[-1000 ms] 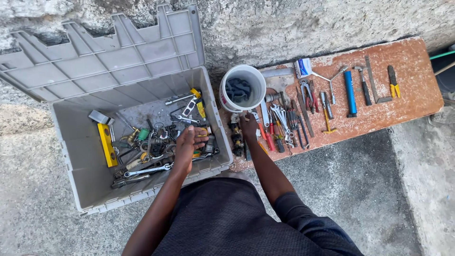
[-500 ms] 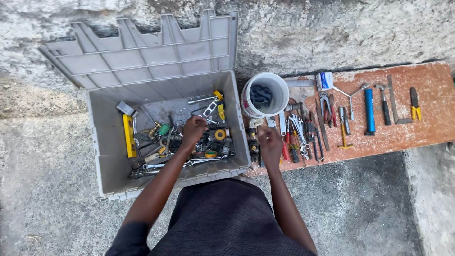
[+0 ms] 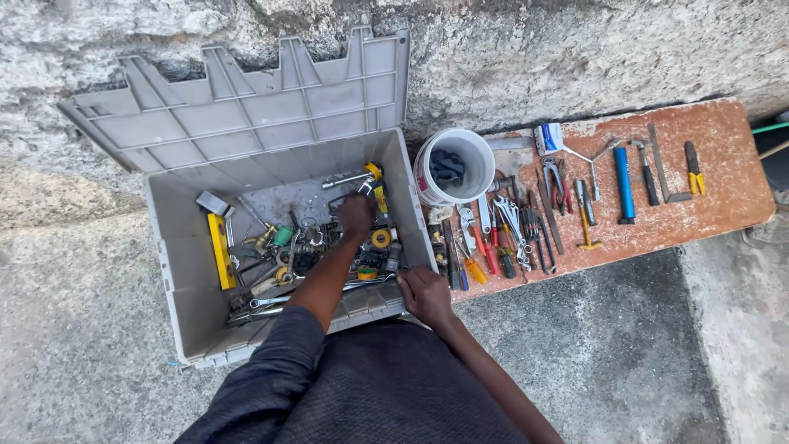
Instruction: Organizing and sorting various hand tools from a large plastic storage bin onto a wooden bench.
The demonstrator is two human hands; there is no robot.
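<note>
Toolbox (image 3: 177,271) open on the ground, still half full. Left hand (image 3: 357,216) closed among its tools, item unclear; right hand (image 3: 425,293) grips the rim. Many tools already lie on the board (image 3: 707,205).

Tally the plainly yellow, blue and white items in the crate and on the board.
Yellow: 2, the level in the grey crate and the yellow-handled pliers on the board
Blue: 1, the blue cylinder
White: 1, the bucket
Total: 4. Smaller tools are too cluttered to count.
</note>
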